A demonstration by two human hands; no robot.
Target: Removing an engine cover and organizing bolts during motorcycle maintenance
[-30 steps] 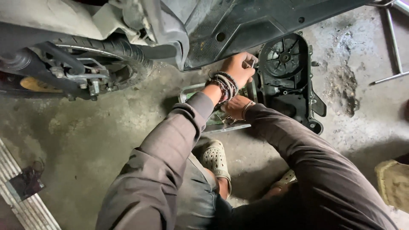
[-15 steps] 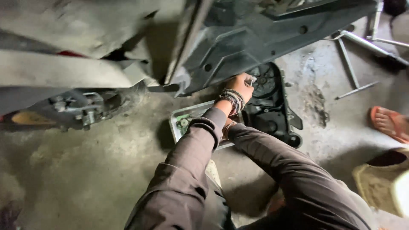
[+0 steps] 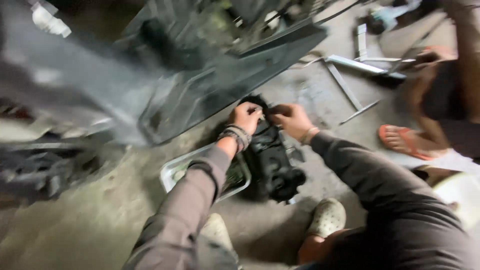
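My left hand point(image 3: 246, 116) and right hand point(image 3: 291, 119) both curl onto the top of the black engine cover point(image 3: 272, 160), lying on the concrete floor point(image 3: 90, 225) beside a metal tray point(image 3: 172, 172); the exact grip is blurred.

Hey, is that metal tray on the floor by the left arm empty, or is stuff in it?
Not empty. The metal tray lies flat on the floor under the left forearm, with small greenish bits inside; blur hides what they are.

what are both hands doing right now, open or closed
Left hand: curled closed at the top of the black engine cover; what it grips is too blurred to tell.
Right hand: fingers bent, touching the same cover.
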